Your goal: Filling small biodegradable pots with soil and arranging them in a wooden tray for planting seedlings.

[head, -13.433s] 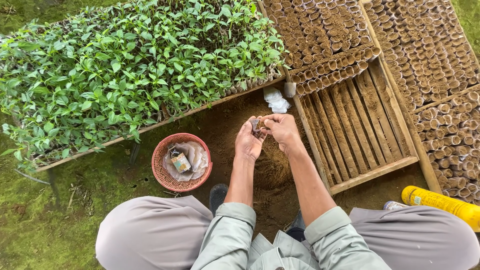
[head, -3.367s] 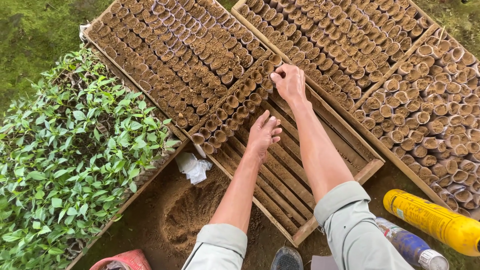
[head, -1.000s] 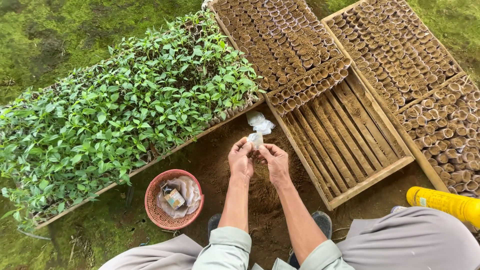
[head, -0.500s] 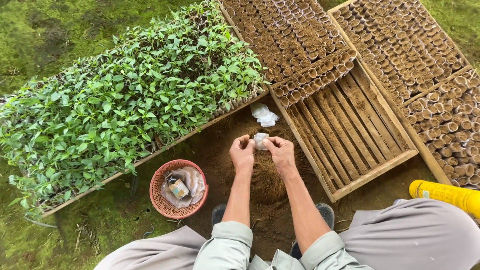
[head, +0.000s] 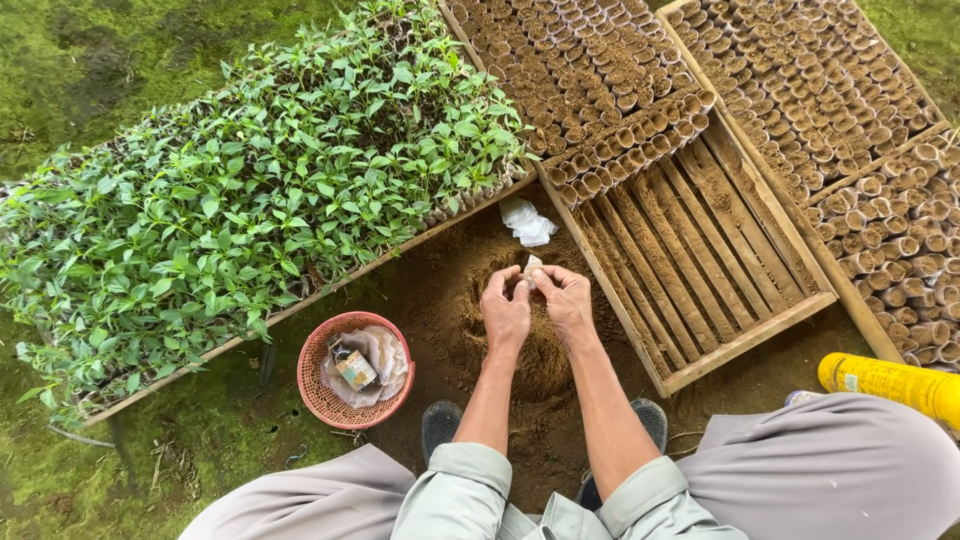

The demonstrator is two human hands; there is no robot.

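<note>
Here, at the middle of the frame, the left hand (head: 506,305) and right hand (head: 566,298) meet fingertip to fingertip, both pinched on a small clear bag (head: 531,272) that pokes up between them. It stands roughly upright, with neither hand clearly the nearer. Directly below the hands lies a soil heap (head: 540,350) with a hollow scooped in it. Just above them a crumpled wad of spare bags (head: 526,221) lies on the dirt.

To the right, well within reach of the right hand, sits a slatted wooden tray (head: 700,250); its near part is bare slats, its far end holds rows of soil-filled bags (head: 630,145). Further trays at upper right are packed full. At left a tray of green seedlings (head: 250,200) fills the frame. At lower left a red basket (head: 318,385) holds cloth and a small bottle (head: 351,368). A yellow can (head: 885,380) lies at the right edge.
</note>
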